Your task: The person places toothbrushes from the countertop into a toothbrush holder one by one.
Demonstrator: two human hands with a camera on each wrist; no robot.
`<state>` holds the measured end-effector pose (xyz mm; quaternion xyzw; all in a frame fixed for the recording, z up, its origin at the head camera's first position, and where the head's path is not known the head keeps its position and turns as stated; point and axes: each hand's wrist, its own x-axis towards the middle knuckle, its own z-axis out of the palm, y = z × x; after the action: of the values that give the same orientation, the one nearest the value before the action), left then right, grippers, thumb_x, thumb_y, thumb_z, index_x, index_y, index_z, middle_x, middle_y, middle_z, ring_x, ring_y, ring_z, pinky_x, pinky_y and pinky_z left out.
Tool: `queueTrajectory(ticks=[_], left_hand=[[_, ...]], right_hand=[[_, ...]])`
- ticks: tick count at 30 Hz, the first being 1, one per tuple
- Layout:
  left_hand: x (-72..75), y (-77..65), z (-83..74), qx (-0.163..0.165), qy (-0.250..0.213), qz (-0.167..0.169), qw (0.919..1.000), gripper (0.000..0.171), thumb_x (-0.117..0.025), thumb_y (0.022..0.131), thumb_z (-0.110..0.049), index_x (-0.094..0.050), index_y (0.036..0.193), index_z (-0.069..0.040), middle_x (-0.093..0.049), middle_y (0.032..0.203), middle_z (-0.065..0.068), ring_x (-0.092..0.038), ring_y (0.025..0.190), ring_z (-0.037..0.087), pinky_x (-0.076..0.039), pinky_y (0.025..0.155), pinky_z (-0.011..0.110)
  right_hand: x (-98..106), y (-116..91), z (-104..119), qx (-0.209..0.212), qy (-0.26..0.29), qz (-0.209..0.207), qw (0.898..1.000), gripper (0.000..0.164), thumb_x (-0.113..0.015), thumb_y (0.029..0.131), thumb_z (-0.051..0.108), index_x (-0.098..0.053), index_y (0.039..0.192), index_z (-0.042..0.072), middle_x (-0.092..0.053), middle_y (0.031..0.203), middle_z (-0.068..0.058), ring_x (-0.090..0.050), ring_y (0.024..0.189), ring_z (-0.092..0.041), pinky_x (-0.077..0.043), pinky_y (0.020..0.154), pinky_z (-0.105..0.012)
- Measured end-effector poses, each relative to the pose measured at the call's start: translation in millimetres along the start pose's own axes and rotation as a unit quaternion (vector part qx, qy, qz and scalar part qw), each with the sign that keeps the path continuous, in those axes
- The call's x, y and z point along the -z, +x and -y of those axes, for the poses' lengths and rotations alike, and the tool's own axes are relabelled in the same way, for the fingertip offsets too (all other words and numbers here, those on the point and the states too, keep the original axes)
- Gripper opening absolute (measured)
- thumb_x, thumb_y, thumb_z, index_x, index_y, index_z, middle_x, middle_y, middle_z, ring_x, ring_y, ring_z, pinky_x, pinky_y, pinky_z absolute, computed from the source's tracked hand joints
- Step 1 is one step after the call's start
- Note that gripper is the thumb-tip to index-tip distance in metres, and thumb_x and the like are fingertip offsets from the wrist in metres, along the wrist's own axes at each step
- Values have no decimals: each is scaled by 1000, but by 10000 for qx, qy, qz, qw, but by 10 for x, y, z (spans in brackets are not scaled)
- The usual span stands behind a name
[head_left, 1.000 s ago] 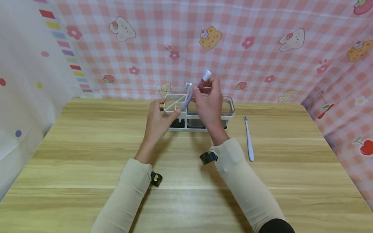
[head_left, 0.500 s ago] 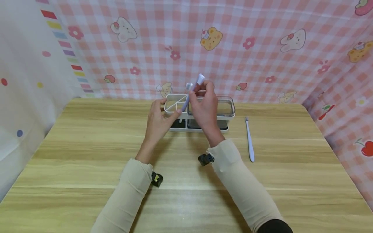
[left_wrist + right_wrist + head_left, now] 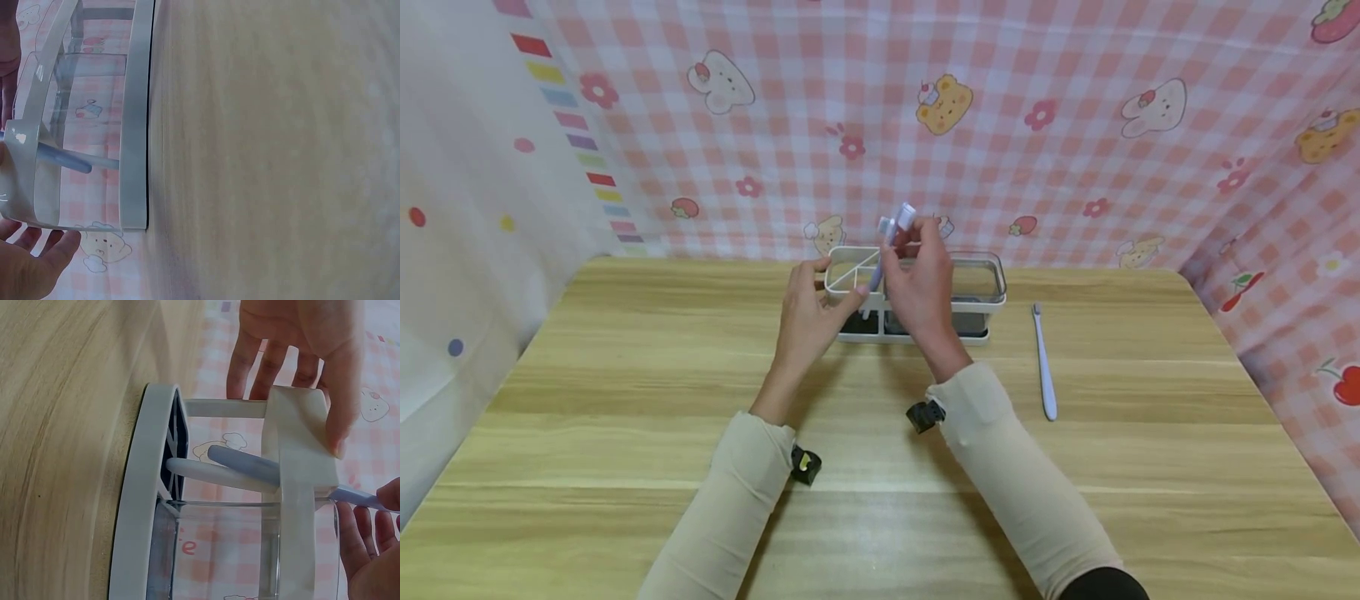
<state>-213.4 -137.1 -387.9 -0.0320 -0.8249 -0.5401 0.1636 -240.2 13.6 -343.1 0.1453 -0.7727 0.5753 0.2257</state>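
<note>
Lilac toothbrush: we see a slim lilac toothbrush (image 3: 247, 464) with a smooth, round-ended handle and pale bristles at its head; it stands tilted, head up, its handle passing down through the upper frame of the holder.
Handle end: it hangs inside the open middle of the holder, above the base and apart from it; we cannot tell exactly which small compartment it goes through.
Right hand: the right hand (image 3: 920, 287) pinches the lilac toothbrush between thumb and fingers just under the head, so the head sticks out above the fingertips and the handle runs below them.
Left hand: the left hand (image 3: 808, 317) grips the left end of the holder, thumb on the front wall and fingers behind; the lilac handle is just beside this thumb.
Holder: the holder (image 3: 306, 444) is white, with thin dividing bars at its left part and a clear cup (image 3: 973, 319) at its right part.
Pale toothbrush: a pale toothbrush (image 3: 209, 471) leans in the holder, near the lilac one, its lower end at the base.
Third toothbrush: a light-coloured third toothbrush (image 3: 1045, 367) lies on the wooden table (image 3: 662, 433), to the right of the holder.
Writing: through the clear cup we see a small red mark, perhaps a letter, too unclear for reading.
</note>
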Motion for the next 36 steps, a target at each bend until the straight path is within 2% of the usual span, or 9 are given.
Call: queueTrajectory(ticks=[9, 17, 30, 36], left_hand=[[-13, -6, -5, -14, 0, 20, 10000, 67, -77, 89, -33, -48, 138, 2, -49, 134, 20, -55, 113, 31, -53, 95, 45], [-6, 3, -22, 14, -7, 39, 10000, 66, -77, 89, -32, -48, 138, 2, -49, 134, 18, -56, 113, 32, -53, 95, 47], [10, 16, -15, 8, -5, 21, 10000, 65, -77, 89, -33, -48, 138, 1, -49, 133, 16, -56, 112, 30, -53, 94, 45], [6, 1, -20, 56, -44, 65, 10000, 67, -77, 89, -32, -48, 138, 1, -49, 134, 17, -55, 113, 30, -52, 96, 46]], right_hand=[[-13, -32, -39, 111, -196, 46, 9997, 26, -66, 95, 0, -53, 118, -2, -62, 104, -15, -66, 93, -24, -59, 71, -31], [-6, -43, -42, -53, -369, 257, 9990, 30, -69, 94, 0, -54, 120, -1, -63, 108, -16, -67, 97, -24, -60, 76, -27], [-3, -13, -43, -139, -619, 506, 9967, 24, -70, 92, -2, -55, 110, -2, -67, 103, -16, -67, 94, -23, -59, 77, -25], [32, -32, -27, -404, -526, 644, 9957, 25, -70, 92, -2, -55, 112, 1, -66, 104, -13, -66, 96, -21, -58, 79, -22]])
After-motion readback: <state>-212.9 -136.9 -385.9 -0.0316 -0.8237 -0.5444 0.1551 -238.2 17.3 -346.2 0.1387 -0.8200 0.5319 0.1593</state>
